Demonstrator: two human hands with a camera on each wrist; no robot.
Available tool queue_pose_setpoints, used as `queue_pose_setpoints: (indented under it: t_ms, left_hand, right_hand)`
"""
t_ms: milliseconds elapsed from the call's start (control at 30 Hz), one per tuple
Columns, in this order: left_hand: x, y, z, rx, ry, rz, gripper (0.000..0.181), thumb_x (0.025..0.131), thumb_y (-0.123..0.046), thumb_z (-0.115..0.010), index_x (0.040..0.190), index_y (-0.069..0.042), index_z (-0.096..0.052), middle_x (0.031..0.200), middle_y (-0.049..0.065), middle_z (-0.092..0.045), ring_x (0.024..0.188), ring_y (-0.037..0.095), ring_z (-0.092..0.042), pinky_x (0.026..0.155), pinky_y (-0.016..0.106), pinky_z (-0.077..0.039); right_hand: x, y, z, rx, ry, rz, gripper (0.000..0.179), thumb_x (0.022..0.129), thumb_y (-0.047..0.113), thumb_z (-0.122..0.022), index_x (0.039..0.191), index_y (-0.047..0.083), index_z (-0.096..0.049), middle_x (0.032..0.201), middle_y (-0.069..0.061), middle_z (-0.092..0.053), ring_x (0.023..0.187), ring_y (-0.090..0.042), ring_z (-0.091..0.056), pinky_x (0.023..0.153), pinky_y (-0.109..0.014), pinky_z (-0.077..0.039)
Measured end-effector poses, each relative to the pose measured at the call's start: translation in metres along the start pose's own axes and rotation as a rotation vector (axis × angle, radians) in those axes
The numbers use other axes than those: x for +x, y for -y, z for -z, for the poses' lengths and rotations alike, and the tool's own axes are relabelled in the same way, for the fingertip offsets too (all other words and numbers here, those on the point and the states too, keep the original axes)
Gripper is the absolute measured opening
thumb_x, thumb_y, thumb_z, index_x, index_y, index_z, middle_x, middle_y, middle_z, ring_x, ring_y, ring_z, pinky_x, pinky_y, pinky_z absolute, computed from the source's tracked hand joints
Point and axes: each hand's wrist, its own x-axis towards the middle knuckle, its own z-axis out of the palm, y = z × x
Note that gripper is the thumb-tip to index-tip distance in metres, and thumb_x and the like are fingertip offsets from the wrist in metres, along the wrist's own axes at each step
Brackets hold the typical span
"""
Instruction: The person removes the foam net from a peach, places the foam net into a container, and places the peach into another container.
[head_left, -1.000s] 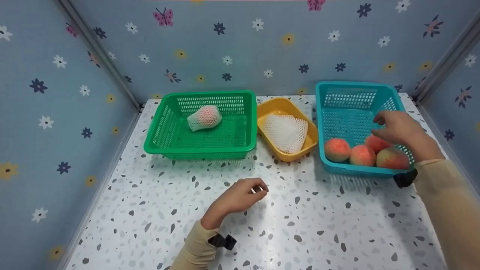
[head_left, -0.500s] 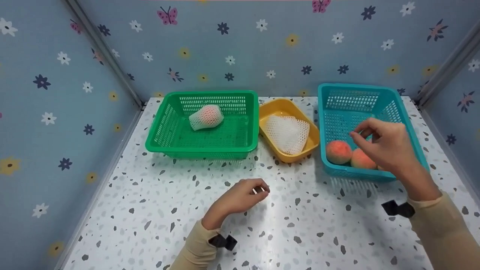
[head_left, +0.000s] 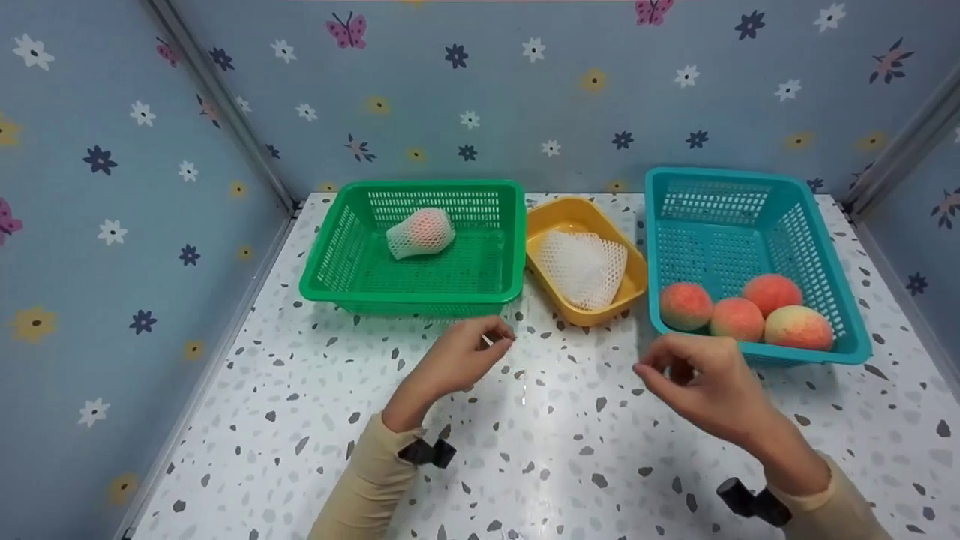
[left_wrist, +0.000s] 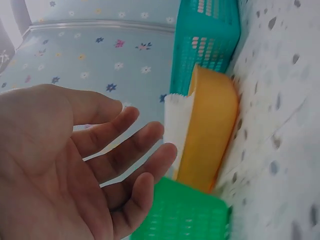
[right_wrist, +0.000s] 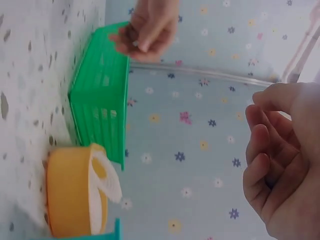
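Observation:
My left hand (head_left: 460, 358) hovers over the table in front of the green basket (head_left: 409, 296), its fingers loosely bent and nothing between them. Just in front of the blue basket (head_left: 855, 300) is my right hand (head_left: 701, 382), also holding nothing, with fingers loosely curled. Inside the green basket lies one peach (head_left: 429, 227) wrapped in a white foam net (head_left: 403, 238). Several bare peaches sit along the near side of the blue basket, among them a red one (head_left: 772, 293) and a yellowish one (head_left: 799, 328). White foam nets (head_left: 581, 266) lie in the yellow tray (head_left: 634, 281).
The yellow tray stands between the two baskets on a speckled white table (head_left: 540, 465). Flower-patterned panels (head_left: 495, 90) enclose the back and both sides, the back one close behind the baskets.
My right hand has drawn back out of the blue basket, toward me and left. The yellowish peach now shows a different side. My left hand has risen slightly forward and left.

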Motion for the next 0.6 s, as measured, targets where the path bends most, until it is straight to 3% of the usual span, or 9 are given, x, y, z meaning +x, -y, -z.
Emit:
queue_pose_setpoints:
  t_ms: [200, 333, 600]
  left_hand:
    - [0.017, 0.002, 0.043, 0.047, -0.059, 0.027, 0.019, 0.100, -0.023, -0.055, 0.109, -0.012, -0.067, 0.096, 0.002, -0.064, 0.079, 0.018, -0.058, 0.068, 0.036, -0.049]
    - [0.033, 0.009, 0.072, 0.078, -0.096, 0.067, 0.022, 0.100, -0.024, -0.054, 0.113, -0.010, -0.065, 0.103, 0.006, -0.063, 0.088, 0.022, -0.059, 0.075, 0.040, -0.049]
    - [0.069, 0.039, 0.118, 0.128, -0.147, 0.200, 0.029, 0.100, -0.020, -0.054, 0.124, -0.004, -0.057, 0.116, 0.014, -0.057, 0.097, 0.029, -0.055, 0.078, 0.044, -0.045]
  right_hand:
    - [-0.008, 0.005, -0.013, 0.052, 0.045, 0.018, 0.021, 0.080, -0.001, -0.076, 0.085, 0.018, -0.067, 0.074, 0.013, -0.060, 0.055, -0.003, -0.049, 0.049, -0.015, -0.042]
    - [-0.013, 0.002, -0.020, 0.070, 0.058, 0.019, 0.025, 0.078, -0.004, -0.076, 0.085, 0.019, -0.067, 0.073, 0.012, -0.061, 0.055, -0.003, -0.049, 0.049, -0.014, -0.042]
    - [-0.021, 0.002, -0.026, 0.065, 0.084, -0.040, 0.025, 0.078, -0.001, -0.077, 0.085, 0.021, -0.067, 0.072, 0.014, -0.061, 0.056, -0.003, -0.050, 0.049, -0.018, -0.044]
